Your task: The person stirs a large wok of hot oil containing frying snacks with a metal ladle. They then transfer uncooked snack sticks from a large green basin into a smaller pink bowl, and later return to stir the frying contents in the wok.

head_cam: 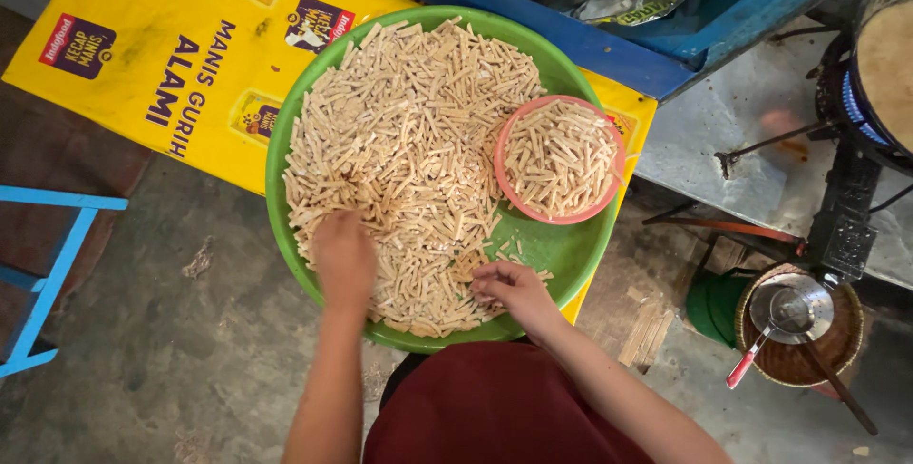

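A large round green tray (561,250) holds a wide heap of pale cut dough sticks (409,150). On its right side sits a small pink bowl (502,155) filled with the same sticks. My left hand (342,257) rests palm down on the heap near the tray's near-left edge, fingers buried in the sticks. At the near rim my right hand (509,288) pinches at a few sticks with curled fingers. Whether either hand holds sticks is hidden.
The tray rests on a yellow printed table cover (181,65) with a blue frame (571,27) behind. A blue stool (48,274) stands left. At right are a stove with a big pot (884,55), a metal strainer (789,312) on a woven basket, and a grey concrete floor.
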